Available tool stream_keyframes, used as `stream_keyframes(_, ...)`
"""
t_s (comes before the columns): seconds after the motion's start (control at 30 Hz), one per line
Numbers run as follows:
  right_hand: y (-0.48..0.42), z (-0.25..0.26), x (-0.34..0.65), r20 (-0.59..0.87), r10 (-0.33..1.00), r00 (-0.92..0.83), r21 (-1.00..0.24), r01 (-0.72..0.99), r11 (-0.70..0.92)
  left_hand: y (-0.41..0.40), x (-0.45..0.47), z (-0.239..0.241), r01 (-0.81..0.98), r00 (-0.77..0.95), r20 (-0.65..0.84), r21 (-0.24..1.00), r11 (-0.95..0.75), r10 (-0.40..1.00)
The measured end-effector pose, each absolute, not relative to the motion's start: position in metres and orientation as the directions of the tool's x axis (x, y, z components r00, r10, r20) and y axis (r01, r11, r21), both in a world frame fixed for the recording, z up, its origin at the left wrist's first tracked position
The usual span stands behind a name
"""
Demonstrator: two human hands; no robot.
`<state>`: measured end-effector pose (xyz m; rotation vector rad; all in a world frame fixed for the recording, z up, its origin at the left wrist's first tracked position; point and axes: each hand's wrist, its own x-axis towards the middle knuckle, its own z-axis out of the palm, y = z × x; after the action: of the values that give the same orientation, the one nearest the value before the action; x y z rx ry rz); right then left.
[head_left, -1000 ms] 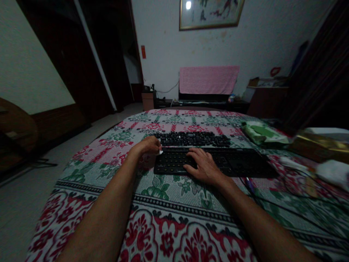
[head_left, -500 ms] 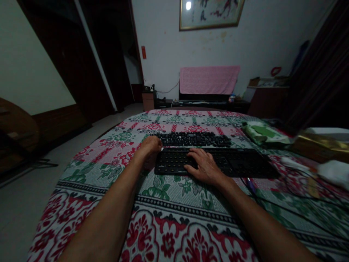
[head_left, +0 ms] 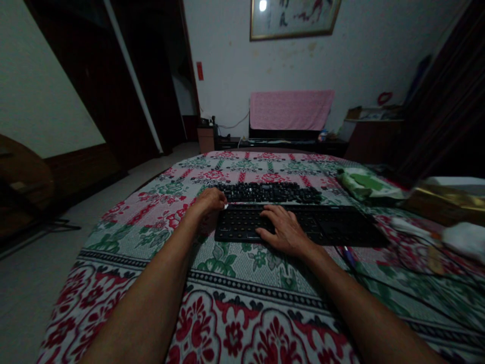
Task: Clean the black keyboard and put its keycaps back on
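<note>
A black keyboard frame [head_left: 333,225] with bare key sockets lies on a floral bedspread [head_left: 235,298]. A row of loose black keycaps [head_left: 269,192] lies just behind it. My left hand [head_left: 210,200] is curled at the frame's far left corner, pinching a small white wad [head_left: 226,206] against the edge. My right hand [head_left: 282,228] lies flat on the left half of the frame, fingers spread and holding nothing.
A green-and-white packet [head_left: 366,184] lies to the right of the keycaps. A gold box [head_left: 443,202] and white items sit at the far right, with thin cables [head_left: 382,275] trailing from the keyboard. A pink-draped cabinet [head_left: 291,111] stands by the wall.
My left hand has crept slightly right and closer to the frame's corner, hiding more of the white wad. My right hand has stayed in place.
</note>
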<state>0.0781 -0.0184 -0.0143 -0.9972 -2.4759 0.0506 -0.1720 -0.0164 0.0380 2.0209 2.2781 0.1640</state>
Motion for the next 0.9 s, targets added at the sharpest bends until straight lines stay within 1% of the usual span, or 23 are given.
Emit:
stream_keyframes(0.2, -0.019, -0.014, 0.078, 0.406, 0.661, -0.631, -0.2, 0.645, 0.738, -0.018, -0.172, 0.04, 0.98, -0.116, -0.06, 0.154, 0.124, 0.991)
stream_keyframes(0.37, -0.019, -0.014, 0.077, 0.407, 0.665, -0.626, -0.2, 0.649, 0.734, -0.024, -0.165, 0.044, 0.973, -0.048, -0.154, 0.215, 0.081, 0.987)
stream_keyframes(0.43, -0.02, -0.013, 0.077, 0.41, 0.663, -0.626, -0.201, 0.647, 0.735, -0.026, -0.161, 0.045, 0.975, -0.041, -0.179, 0.21, 0.079, 0.983)
stream_keyframes(0.57, -0.021, -0.013, 0.078, 0.406, 0.665, -0.627, -0.209, 0.645, 0.735, -0.029, -0.156, 0.048, 0.981, -0.046, -0.184, 0.177, 0.079, 0.982)
stream_keyframes(0.7, -0.021, -0.013, 0.079, 0.404, 0.669, -0.624, -0.219, 0.644, 0.733, -0.03, -0.154, 0.049, 0.982, -0.04, -0.167, 0.177, 0.07, 0.985)
stream_keyframes(0.8, -0.02, -0.014, 0.079, 0.404, 0.67, -0.623, -0.221, 0.644, 0.733, -0.028, -0.15, 0.048, 0.975, -0.025, -0.165, 0.214, 0.06, 0.986)
stream_keyframes(0.9, -0.019, -0.014, 0.078, 0.405, 0.668, -0.624, -0.219, 0.643, 0.733, -0.026, -0.142, 0.046, 0.96, 0.021, -0.162, 0.28, 0.026, 0.987)
